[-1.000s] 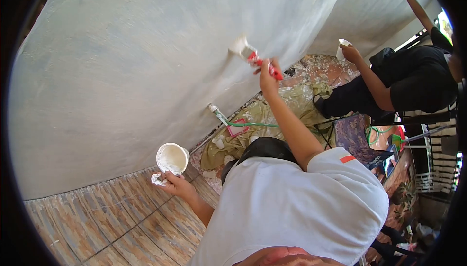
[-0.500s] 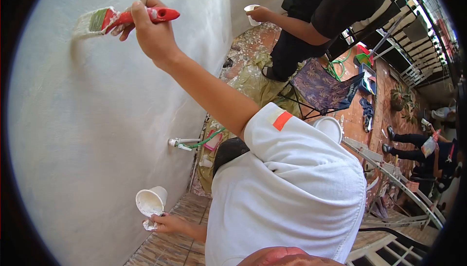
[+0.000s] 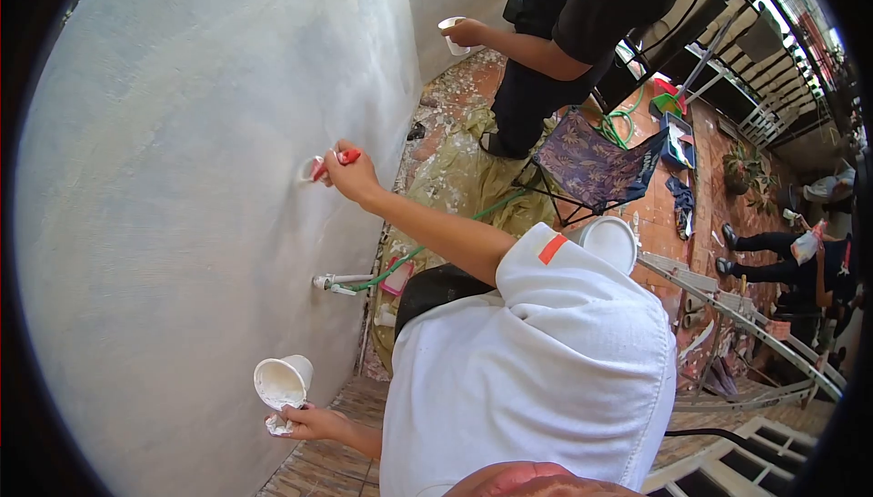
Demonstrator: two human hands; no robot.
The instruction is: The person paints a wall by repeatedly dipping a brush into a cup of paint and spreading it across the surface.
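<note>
Fingers (image 3: pixel 342 145) of the right hand (image 3: pixel 355 175) clamp round a red-handled brush (image 3: pixel 318 169) at the pale wall (image 3: pixel 173 197), the right arm (image 3: pixel 446 230) outstretched, nearly straight; lower down, the left hand (image 3: pixel 315 422) grips a white cup (image 3: pixel 285 379) near the same wall

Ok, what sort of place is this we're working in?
Probably a home's patio or terrace being painted or coated. The plant and folding chair suggest a home; the brush held at the pale wall suggests the work.
</note>
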